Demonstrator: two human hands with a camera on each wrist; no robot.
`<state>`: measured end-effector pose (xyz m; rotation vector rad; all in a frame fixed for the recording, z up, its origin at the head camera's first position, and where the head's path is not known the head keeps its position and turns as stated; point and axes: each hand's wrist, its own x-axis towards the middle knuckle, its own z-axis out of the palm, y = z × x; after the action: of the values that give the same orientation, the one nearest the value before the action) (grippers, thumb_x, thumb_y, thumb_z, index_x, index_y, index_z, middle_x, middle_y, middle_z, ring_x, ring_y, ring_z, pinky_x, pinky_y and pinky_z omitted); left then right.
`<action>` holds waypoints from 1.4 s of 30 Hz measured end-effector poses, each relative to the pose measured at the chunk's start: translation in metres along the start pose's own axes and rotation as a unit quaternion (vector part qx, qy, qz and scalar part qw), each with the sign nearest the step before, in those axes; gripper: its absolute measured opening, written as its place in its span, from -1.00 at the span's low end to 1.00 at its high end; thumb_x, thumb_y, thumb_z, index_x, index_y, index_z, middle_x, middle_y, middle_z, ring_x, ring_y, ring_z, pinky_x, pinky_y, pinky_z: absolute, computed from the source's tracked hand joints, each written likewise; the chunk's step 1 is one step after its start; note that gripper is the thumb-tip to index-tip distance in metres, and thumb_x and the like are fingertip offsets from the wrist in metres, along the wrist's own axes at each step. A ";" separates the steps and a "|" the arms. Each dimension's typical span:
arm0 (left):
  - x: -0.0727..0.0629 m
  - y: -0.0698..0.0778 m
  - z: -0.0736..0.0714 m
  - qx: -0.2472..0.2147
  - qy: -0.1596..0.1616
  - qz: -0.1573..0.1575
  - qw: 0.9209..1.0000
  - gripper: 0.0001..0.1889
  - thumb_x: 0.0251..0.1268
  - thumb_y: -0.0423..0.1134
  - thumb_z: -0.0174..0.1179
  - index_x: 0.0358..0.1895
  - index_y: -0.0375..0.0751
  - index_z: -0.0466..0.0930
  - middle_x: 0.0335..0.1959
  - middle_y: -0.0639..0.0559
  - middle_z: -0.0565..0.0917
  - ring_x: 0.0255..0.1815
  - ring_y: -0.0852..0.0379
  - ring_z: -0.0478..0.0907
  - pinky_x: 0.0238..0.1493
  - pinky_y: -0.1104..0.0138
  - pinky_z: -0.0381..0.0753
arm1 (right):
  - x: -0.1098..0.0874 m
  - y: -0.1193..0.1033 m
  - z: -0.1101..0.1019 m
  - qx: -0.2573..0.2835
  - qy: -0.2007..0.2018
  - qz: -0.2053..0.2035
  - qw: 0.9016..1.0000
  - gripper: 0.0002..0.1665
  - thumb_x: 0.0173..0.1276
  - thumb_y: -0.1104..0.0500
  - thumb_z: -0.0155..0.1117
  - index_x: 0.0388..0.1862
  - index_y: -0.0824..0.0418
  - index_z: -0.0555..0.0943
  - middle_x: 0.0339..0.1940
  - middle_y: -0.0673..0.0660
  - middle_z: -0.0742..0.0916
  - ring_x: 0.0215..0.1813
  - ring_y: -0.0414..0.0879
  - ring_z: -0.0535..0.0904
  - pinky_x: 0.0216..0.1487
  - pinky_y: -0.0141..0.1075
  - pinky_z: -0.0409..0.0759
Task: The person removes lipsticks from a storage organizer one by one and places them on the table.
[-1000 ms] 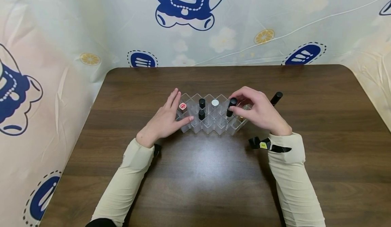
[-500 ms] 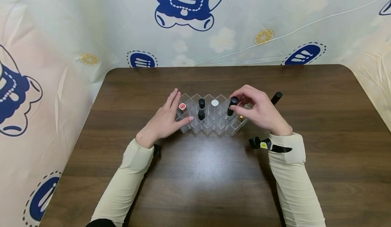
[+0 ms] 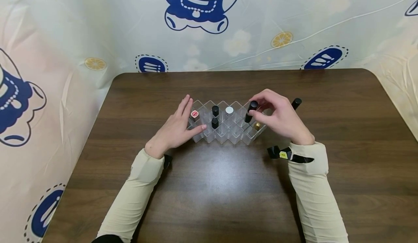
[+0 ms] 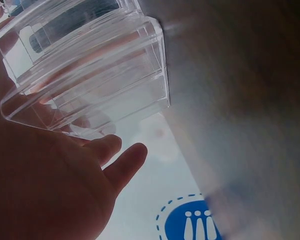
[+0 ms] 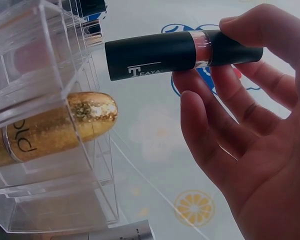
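Observation:
A clear lipstick organizer (image 3: pixel 235 131) with diamond-shaped slots stands on the table. My right hand (image 3: pixel 281 116) pinches a black lipstick tube (image 3: pixel 251 111) between thumb and fingers, over the organizer's right end. In the right wrist view this lipstick (image 5: pixel 152 56) shows a silvery-pink band, its end outside the slots. Just below it, a gold lipstick (image 5: pixel 50 129) sits in a slot. My left hand (image 3: pixel 173 131) lies along the organizer's left end with fingers straight and thumb toward the front. In the left wrist view, some of its fingers are hidden behind the clear plastic (image 4: pixel 90 75).
Other slots hold a red-topped lipstick (image 3: pixel 195 114), two black-capped tubes, one in front of the other (image 3: pixel 215 110), and a white-topped one (image 3: pixel 229 110). A black tube (image 3: pixel 296 103) shows behind my right hand. A patterned curtain (image 3: pixel 241 50) hangs behind the table.
My right hand has shifted slightly up and to the right with the black lipstick, which shows more of its length. The gold lipstick has come into fuller view. My left hand stays in place.

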<state>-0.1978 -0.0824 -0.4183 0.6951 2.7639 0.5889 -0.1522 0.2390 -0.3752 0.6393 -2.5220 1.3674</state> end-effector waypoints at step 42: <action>-0.001 -0.001 0.003 -0.005 0.006 0.002 1.000 0.05 0.24 0.46 -0.08 0.57 -0.03 -0.38 0.60 0.08 -0.38 0.58 -0.08 -0.05 0.42 -0.16 0.14 | -0.006 0.008 -0.017 0.001 0.095 0.000 0.995 -0.67 0.11 0.46 0.37 -0.10 0.32 0.63 -0.28 0.02 0.65 -0.29 -0.30 0.57 -0.16 -0.50 0.56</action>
<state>-0.1967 -0.0829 -0.4209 0.6964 2.7693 0.6088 -0.1505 0.2585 -0.3741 0.4838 -2.3718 1.3607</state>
